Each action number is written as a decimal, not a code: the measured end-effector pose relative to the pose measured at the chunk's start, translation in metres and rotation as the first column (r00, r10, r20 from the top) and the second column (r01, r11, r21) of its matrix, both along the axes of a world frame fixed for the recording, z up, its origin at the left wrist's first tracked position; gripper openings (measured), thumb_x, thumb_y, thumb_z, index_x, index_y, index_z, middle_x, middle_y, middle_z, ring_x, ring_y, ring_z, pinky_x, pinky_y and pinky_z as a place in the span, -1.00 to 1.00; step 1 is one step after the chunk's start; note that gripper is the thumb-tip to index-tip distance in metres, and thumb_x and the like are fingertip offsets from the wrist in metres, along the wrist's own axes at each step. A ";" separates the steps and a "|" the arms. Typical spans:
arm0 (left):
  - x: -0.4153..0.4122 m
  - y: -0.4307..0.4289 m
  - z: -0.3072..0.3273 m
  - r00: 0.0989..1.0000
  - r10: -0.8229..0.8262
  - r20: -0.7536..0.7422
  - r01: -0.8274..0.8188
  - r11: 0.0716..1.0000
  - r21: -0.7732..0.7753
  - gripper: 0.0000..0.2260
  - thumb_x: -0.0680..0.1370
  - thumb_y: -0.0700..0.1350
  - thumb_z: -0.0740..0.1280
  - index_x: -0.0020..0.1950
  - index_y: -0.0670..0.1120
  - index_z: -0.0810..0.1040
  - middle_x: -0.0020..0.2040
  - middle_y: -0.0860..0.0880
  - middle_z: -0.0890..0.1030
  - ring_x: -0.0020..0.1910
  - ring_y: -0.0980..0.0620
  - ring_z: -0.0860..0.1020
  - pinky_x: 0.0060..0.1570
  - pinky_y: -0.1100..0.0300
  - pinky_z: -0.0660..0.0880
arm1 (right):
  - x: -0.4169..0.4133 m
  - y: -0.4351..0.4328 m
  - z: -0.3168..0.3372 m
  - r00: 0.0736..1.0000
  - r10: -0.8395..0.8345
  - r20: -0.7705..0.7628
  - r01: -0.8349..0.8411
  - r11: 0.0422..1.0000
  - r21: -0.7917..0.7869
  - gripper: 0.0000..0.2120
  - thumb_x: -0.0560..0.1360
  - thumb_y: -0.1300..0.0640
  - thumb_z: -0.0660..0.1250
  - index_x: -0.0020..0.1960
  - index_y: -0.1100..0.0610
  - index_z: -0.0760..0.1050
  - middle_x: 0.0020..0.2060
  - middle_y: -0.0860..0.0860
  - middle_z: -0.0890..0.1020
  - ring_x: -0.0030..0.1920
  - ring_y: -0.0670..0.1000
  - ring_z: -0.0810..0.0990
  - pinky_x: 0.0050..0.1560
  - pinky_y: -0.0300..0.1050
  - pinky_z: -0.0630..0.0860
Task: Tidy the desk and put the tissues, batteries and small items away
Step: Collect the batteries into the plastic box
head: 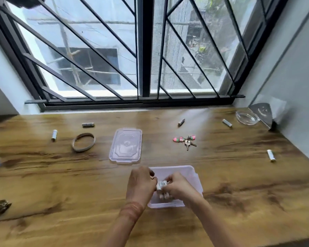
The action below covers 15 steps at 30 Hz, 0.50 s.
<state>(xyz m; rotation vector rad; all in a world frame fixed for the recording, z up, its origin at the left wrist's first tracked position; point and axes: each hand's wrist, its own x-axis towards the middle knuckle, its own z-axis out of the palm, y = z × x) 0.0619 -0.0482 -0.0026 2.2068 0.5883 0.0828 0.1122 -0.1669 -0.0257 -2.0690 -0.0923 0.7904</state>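
Print on the held battery [161,184] is too blurred to read.

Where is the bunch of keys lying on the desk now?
In the head view, the bunch of keys lies right of the container lid, beyond the open container, on the wooden desk.

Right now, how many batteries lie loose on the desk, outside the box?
5 batteries: far left, back left, back centre, back right, right edge. The left hand and right hand may hide more in the box.

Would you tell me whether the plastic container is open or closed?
Open: the container has no lid on; the lid lies flat on the desk just beyond it.
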 end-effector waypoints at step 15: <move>-0.003 0.024 0.007 0.972 0.058 0.229 -0.054 0.998 -0.027 -0.83 0.48 -0.12 0.37 0.01 -0.14 0.66 -0.13 -0.08 0.71 -0.19 0.01 0.67 -0.06 0.07 0.58 | -0.002 -0.002 0.005 0.941 -0.127 0.314 0.134 0.991 -0.001 -0.78 0.46 0.26 0.26 0.10 0.21 0.50 -0.14 0.04 0.58 -0.08 0.02 0.59 0.06 0.02 0.56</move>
